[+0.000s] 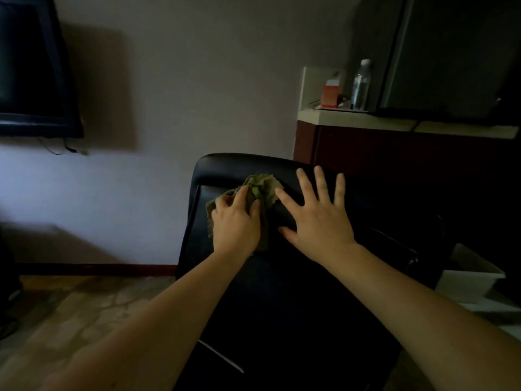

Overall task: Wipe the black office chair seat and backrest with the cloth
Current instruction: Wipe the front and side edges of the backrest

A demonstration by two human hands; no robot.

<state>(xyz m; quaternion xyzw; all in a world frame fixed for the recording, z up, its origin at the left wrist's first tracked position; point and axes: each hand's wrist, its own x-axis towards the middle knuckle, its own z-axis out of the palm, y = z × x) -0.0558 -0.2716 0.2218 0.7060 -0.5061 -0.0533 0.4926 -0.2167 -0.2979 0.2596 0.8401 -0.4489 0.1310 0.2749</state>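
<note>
Left hand (235, 224) curls its fingers round the bunched green cloth (262, 184) and presses it on the upper backrest of the black office chair (225, 166). Right hand (318, 218) lies flat on the backrest just beside the cloth, fingers straight and spread. On the counter (352, 117) behind the chair: clear plastic bottle (360, 86), white cap, upright, contents can't tell. Orange box (331, 97) is near it, print too blurred to read. White bin (473, 277) right of the chair, inside hidden.
</note>
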